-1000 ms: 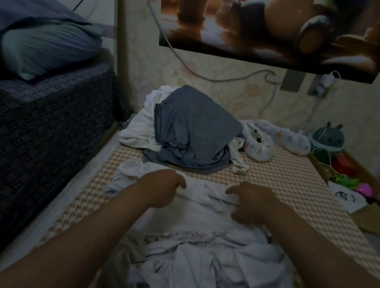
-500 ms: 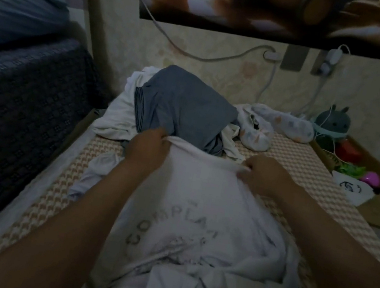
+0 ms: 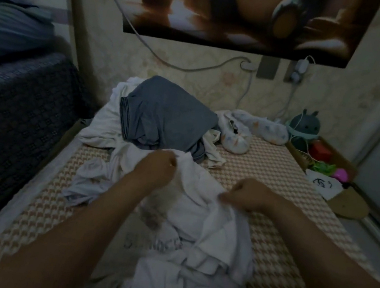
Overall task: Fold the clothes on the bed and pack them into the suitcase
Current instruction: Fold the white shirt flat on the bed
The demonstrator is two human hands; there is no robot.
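A crumpled white T-shirt with faint grey lettering lies on the patterned bed mat in front of me. My left hand grips its upper edge near the collar. My right hand pinches the fabric a little lower and to the right. Behind the shirt sits a heap with a grey-blue garment on top of other white clothes. Small printed white pieces lie at the back right. No suitcase is in view.
A dark patterned couch or bed side with a blue pillow rises on the left. A cardboard box of toys and a round dark toy stand at the right edge. Cables hang on the back wall under a poster.
The shirt was lifted and spread with its print facing me, and has since bunched up again. My right hand dropped lower and nearer to me; my left hand stayed high on the shirt's upper edge.
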